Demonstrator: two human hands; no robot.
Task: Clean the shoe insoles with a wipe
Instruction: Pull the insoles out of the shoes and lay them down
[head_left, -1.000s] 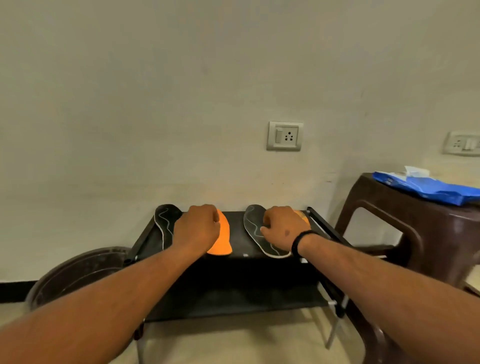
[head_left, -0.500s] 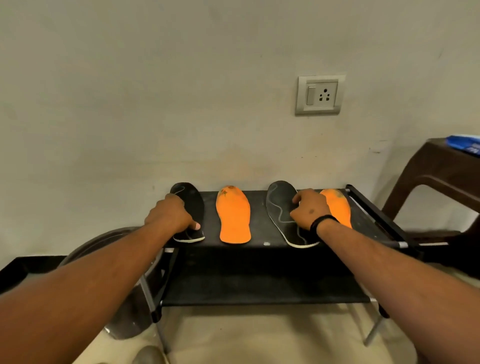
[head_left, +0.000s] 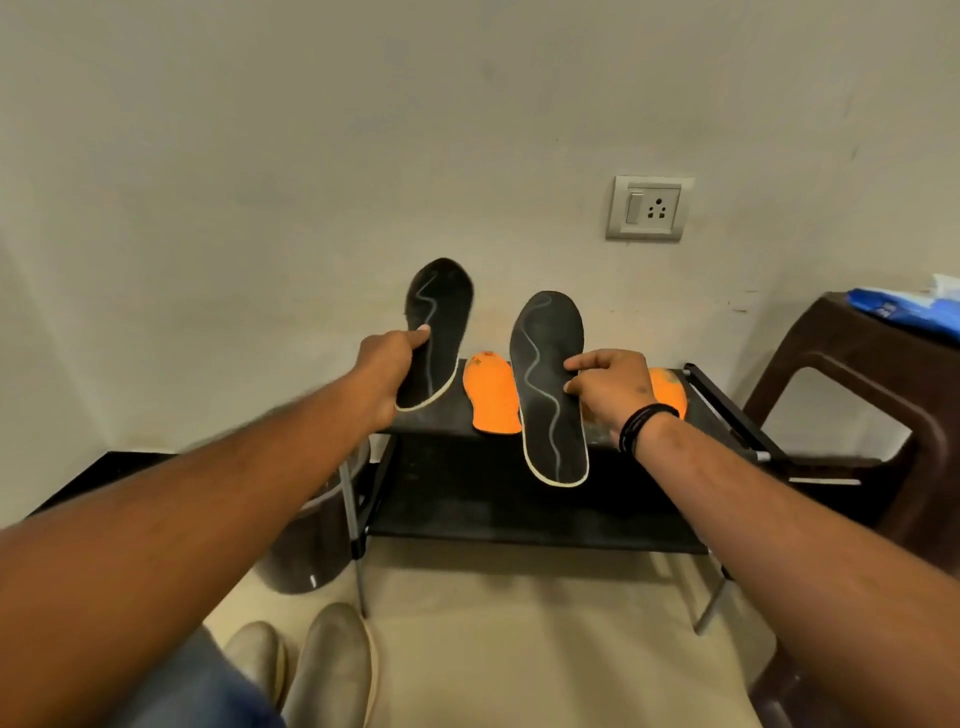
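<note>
Insoles, two black ones, are being held up above a low black shelf rack (head_left: 519, 512), one in each hand. Going from the left, the left hand (head_left: 385, 364) is gripping the left black insole (head_left: 435, 332) along its lower left edge, with the thumb lying across the face; that insole is standing nearly upright, toe end up, in front of the pale wall. Just right of that hand, an orange insole (head_left: 491, 392) is lying flat on the rack's top shelf, between the two hands. Next, the right black insole (head_left: 548, 387) is being pinched at its right edge by the right hand (head_left: 613, 387), thumb and fingertips curling onto the face, and its heel end is hanging down past the front edge of the top shelf. A dark band is sitting on that wrist. Behind the right hand, a second orange insole (head_left: 667, 392) is peeking out, mostly hidden. Far right of the hands, a blue wipe pack (head_left: 904, 309) is resting on a brown plastic stool (head_left: 852, 384).
</note>
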